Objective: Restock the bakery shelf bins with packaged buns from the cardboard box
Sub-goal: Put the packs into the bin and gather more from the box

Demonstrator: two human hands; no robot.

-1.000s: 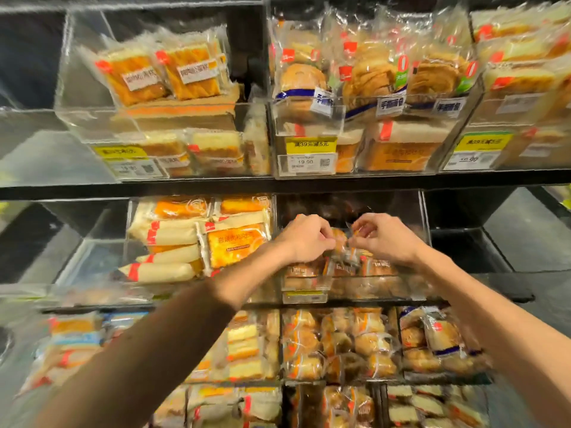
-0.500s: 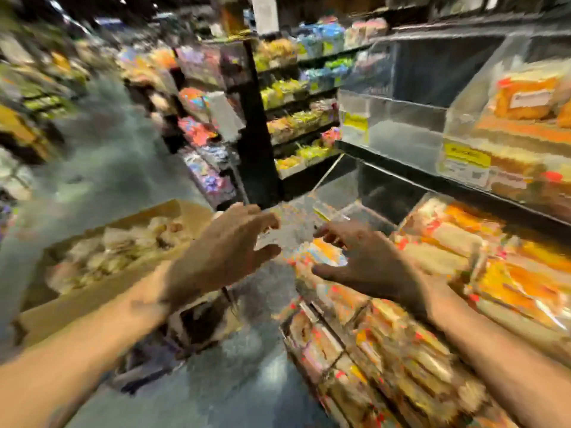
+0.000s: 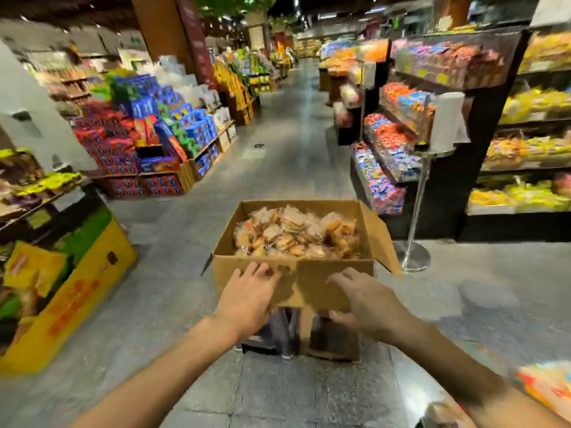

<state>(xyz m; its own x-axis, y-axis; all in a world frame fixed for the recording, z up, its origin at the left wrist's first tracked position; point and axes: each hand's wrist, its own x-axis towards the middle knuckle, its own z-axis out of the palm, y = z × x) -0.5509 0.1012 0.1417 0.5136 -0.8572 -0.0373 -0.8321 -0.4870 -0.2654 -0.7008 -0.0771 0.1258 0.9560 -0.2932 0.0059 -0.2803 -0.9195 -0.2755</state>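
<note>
An open cardboard box (image 3: 327, 282) stands in the aisle straight ahead, raised on a low stand. Several packaged buns (image 3: 296, 236) in clear wrap fill it. My left hand (image 3: 250, 298) hovers in front of the box's near wall, fingers spread and holding nothing, fingertips near the rim. My right hand (image 3: 367, 301) is beside it at the same height, also spread and holding nothing. The bakery shelf bins are out of view except for a blurred orange package (image 3: 547, 387) at the bottom right corner.
A yellow and green carton display (image 3: 71, 291) stands at left. Stacked blue and red boxes (image 3: 148, 143) line the left aisle. At right are snack shelves (image 3: 525, 149) and a chrome post (image 3: 415, 217) with a round base close to the box's right flap.
My view swung left from the shelf bins to the aisle. Both hands left the packages in the middle bin, opened, and came down in front of the cardboard box.
</note>
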